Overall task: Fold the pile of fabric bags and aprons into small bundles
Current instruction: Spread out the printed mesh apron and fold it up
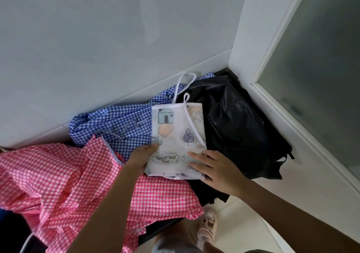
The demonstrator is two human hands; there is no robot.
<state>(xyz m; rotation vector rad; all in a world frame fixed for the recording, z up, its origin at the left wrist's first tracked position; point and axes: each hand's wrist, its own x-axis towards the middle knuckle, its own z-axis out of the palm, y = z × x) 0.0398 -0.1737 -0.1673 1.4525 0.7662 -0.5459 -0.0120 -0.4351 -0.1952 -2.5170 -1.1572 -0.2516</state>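
Pink sandal on pale floor tiles near frosted door.

White printed apron, pink-checked apron, blue-checked apron

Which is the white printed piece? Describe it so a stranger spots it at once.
Start at the corner where grey wall meets white door frame; a fabric pile lies below. On top, between blue checked cloth and a black bag, lies the white piece, with the left hand and right hand on it. It alone bears a house, a leaf and "Happy and free".
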